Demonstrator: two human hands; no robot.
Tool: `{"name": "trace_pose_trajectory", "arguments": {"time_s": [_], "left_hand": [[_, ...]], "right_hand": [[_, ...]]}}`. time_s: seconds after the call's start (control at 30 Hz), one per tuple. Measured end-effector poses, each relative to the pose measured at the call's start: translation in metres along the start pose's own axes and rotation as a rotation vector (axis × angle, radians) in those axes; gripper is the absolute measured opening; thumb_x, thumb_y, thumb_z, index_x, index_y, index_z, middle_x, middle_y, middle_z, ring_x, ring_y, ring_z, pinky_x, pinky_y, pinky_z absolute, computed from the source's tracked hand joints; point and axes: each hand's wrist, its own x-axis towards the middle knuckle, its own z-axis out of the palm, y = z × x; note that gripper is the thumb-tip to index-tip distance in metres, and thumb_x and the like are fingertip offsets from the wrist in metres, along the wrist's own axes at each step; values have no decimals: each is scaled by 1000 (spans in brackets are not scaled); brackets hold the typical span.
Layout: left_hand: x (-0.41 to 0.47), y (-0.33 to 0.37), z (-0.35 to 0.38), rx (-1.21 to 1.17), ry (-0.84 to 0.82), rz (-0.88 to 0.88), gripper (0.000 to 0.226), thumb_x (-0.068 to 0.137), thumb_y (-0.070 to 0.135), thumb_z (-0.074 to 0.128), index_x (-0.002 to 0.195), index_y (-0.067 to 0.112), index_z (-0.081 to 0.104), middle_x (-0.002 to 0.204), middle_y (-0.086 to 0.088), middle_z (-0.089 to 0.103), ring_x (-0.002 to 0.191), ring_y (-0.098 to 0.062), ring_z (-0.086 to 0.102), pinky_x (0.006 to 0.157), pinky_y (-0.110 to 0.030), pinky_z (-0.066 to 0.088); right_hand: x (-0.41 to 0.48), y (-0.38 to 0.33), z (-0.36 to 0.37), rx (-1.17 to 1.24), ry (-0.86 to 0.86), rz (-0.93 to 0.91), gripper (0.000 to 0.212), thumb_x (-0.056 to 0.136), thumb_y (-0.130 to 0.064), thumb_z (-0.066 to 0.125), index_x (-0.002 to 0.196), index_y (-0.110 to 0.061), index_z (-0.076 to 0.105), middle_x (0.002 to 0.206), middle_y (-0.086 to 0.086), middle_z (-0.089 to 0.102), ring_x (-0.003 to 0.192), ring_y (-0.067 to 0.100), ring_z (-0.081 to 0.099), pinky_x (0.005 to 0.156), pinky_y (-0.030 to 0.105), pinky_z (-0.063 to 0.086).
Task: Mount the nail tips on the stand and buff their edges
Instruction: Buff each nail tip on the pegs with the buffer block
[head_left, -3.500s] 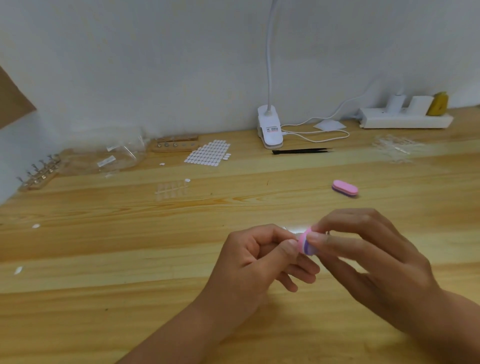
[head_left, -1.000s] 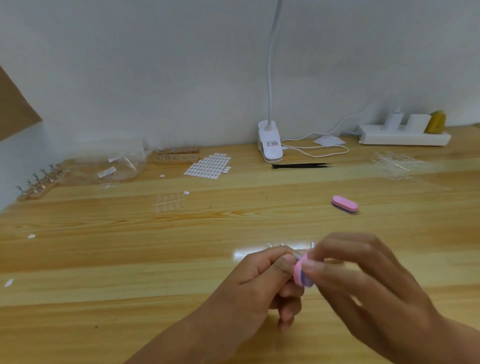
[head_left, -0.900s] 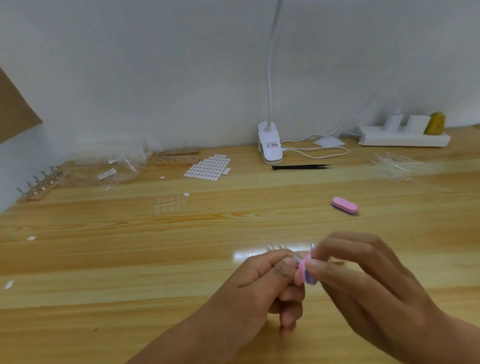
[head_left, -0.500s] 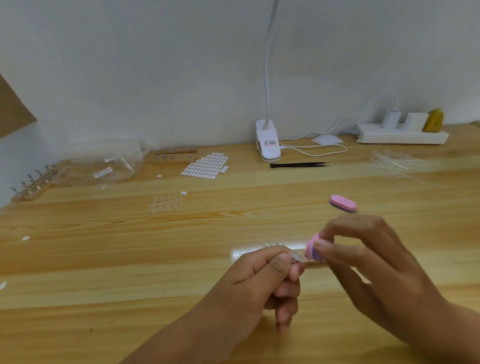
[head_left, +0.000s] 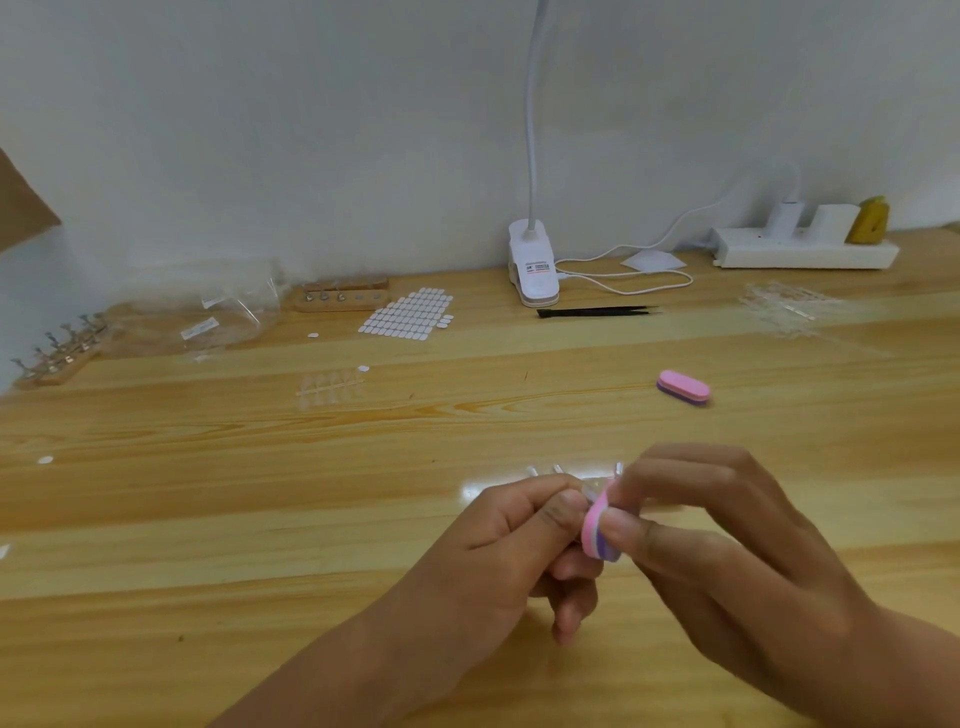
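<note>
My left hand pinches a small clear nail tip between thumb and forefinger, low in the middle of the view. My right hand grips a pink and purple buffer block and holds it against that tip. Just behind my fingers a few clear nail tips stick up from a stand that my hands mostly hide. A second pink buffer block lies on the wooden table to the right.
At the back stand a white clip lamp, black tweezers, a sheet of white adhesive tabs, a wooden stand, a clear bag and a power strip. Another stand with clips is far left; a clear strip of tips lies mid-table.
Half a second ago the buffer block was held apart from the tip; my right hand has brought it back against the tip in my left hand.
</note>
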Motion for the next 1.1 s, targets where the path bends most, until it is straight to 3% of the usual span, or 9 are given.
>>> {"name": "trace_pose_trajectory", "arguments": {"time_s": [0.1, 0.23, 0.33, 0.43, 0.6, 0.83, 1.0, 1.1], "left_hand": [[0, 1, 0, 10, 11, 16, 31, 98, 30, 42, 73, 24, 60, 61, 9, 41, 50, -11, 48, 51, -23, 45], [2, 0, -1, 14, 49, 17, 30, 96, 31, 44, 70, 25, 59, 60, 9, 43, 49, -11, 50, 49, -21, 45], [2, -2, -1, 38, 62, 38, 30, 96, 31, 45, 71, 25, 62, 59, 10, 45, 49, -11, 51, 49, -21, 45], [2, -2, -1, 55, 63, 53, 31, 97, 31, 46, 71, 26, 62, 59, 10, 45, 48, -11, 51, 50, -20, 44], [2, -4, -5, 120, 126, 97, 28, 96, 30, 48, 73, 24, 63, 61, 7, 51, 53, -11, 54, 49, -22, 45], [1, -10, -9, 393, 286, 259, 18, 91, 37, 60, 93, 24, 72, 89, 2, 66, 79, -12, 62, 55, -24, 51], [-3, -7, -4, 638, 369, 342, 13, 92, 34, 60, 96, 33, 72, 92, 8, 66, 89, -17, 62, 57, -34, 54], [-3, -5, -2, 684, 417, 357, 9, 89, 27, 66, 90, 32, 73, 89, 11, 67, 90, -13, 63, 61, -25, 52]], "right_hand": [[-1, 11, -4, -72, -46, 14, 50, 78, 16, 64, 122, -6, 58, 109, 12, 60, 106, 23, 55, 97, 28, 42], [0, 14, -6, -44, -12, 123, 40, 82, 11, 65, 116, -10, 58, 103, 12, 62, 97, 22, 58, 92, 42, 48], [0, 3, -2, -13, 3, 31, 38, 87, 9, 62, 121, -7, 59, 111, 9, 58, 103, 22, 58, 92, 29, 45], [0, 6, -4, -75, -56, -36, 39, 88, 11, 57, 123, -5, 59, 113, 10, 56, 107, 23, 54, 96, 26, 43], [-2, 18, -5, -93, -48, 151, 38, 83, 11, 65, 116, -9, 66, 102, 13, 64, 96, 23, 59, 92, 45, 49], [-1, 5, -4, 58, -15, 169, 33, 95, 0, 57, 126, -13, 58, 117, 5, 59, 106, 16, 63, 84, 30, 51], [-2, 7, -3, 33, -127, 118, 45, 87, 12, 58, 127, -6, 64, 115, 12, 61, 105, 21, 62, 88, 26, 49], [-1, 14, -5, -19, -134, 173, 43, 86, 11, 58, 126, -4, 63, 115, 13, 62, 109, 20, 62, 90, 29, 51]]}}
